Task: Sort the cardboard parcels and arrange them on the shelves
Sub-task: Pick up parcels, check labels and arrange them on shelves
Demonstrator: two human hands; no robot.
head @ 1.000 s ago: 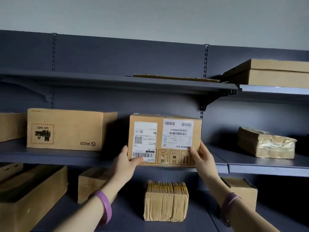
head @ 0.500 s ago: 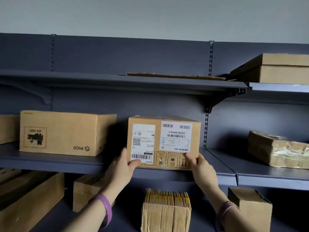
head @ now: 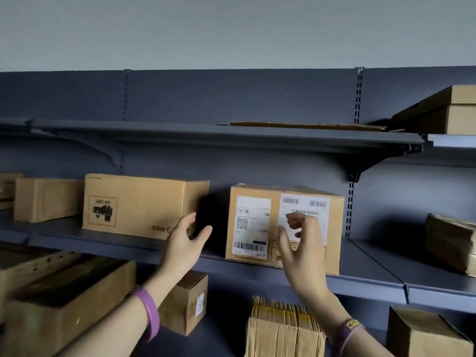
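Note:
A brown parcel with two white shipping labels stands on the middle shelf, near its front edge. My left hand hovers to the left of it, fingers spread, holding nothing. In front of the parcel's face is my right hand, its fingers loosely curled and empty; I cannot tell whether it touches the box. To the left on the same shelf stands a longer box with a red dashed mark.
A plain box sits further left on the middle shelf and a taped parcel at its right. The upper shelf carries flat cardboard and a box. Several boxes stand on the bottom shelf, one taped bundle below my right hand.
Both hands have let go of the labelled parcel and drawn back from it. The parcel now stands alone on the shelf. The view has shifted left and down.

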